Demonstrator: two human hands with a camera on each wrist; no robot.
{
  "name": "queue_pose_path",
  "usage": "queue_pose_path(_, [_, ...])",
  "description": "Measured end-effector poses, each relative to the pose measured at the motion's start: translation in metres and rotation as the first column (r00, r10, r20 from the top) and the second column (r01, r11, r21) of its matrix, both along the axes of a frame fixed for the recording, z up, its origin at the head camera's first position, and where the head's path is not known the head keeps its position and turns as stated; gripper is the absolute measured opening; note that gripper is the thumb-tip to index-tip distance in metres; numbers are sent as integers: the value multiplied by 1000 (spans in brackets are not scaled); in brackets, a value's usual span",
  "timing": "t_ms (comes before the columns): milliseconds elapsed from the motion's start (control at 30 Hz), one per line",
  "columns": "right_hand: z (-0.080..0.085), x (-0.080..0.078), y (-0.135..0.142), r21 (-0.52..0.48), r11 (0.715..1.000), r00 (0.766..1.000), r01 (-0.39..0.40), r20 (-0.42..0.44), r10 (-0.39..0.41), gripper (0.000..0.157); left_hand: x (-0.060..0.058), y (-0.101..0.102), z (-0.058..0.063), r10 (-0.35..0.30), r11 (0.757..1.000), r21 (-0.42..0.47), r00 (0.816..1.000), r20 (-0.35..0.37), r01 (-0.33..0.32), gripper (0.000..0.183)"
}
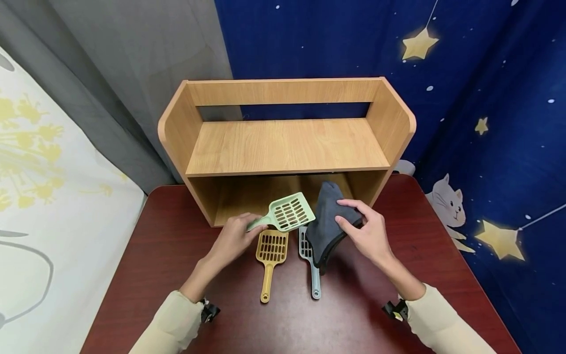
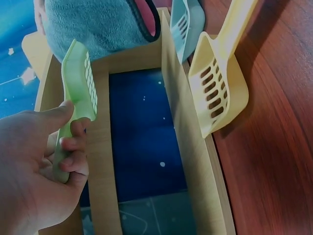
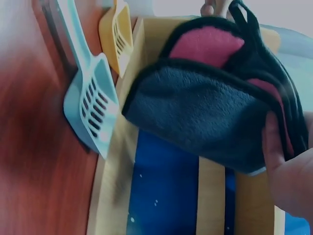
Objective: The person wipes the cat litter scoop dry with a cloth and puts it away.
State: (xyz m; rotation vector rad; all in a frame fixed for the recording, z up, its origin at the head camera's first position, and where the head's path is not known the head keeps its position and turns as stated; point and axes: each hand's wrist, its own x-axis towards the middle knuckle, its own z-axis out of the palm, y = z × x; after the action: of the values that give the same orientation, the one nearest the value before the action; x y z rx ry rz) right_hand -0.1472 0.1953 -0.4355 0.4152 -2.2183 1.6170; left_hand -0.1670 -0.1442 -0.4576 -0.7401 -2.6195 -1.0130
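Observation:
My left hand grips a pale green slotted litter scoop by its handle, holding it up in front of the shelf's lower opening. In the left wrist view the fingers curl round that handle. My right hand pinches a folded dark grey-blue cloth between thumb and fingers. Black edging, a hanging loop and a pink inner side show on the cloth in the right wrist view. On the table below lie a yellow litter scoop and a light blue litter scoop, the latter partly hidden by the cloth.
A wooden two-tier shelf stands at the back of the dark red table. Behind it hang a grey curtain and a blue star-patterned curtain. A white patterned cloth hangs at the left.

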Motion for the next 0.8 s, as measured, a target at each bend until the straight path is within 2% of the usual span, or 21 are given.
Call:
queue_pose_path(167, [-11,5,-19,-109,994,1000,-26,-14,24,40,0,6,2,21,1000,14,1000,-11,-21,21])
queue_pose_path(333, [-22,12,-48,-180,979,995,-98,-24,95,46,2,15,0,57,998,41,998,-10,-56,22])
queue_pose_path(467, [-29,19,-73,-169,976,990,-137,-44,131,48,4,25,0,84,995,49,996,6,-84,23])
queue_pose_path(600, [-33,26,-91,-96,986,988,-136,-87,128,46,4,32,3,92,995,47,996,3,-92,23])
queue_pose_path(800, [-38,23,-89,-79,992,989,-95,-123,85,45,4,30,6,67,997,48,998,-5,-67,23])
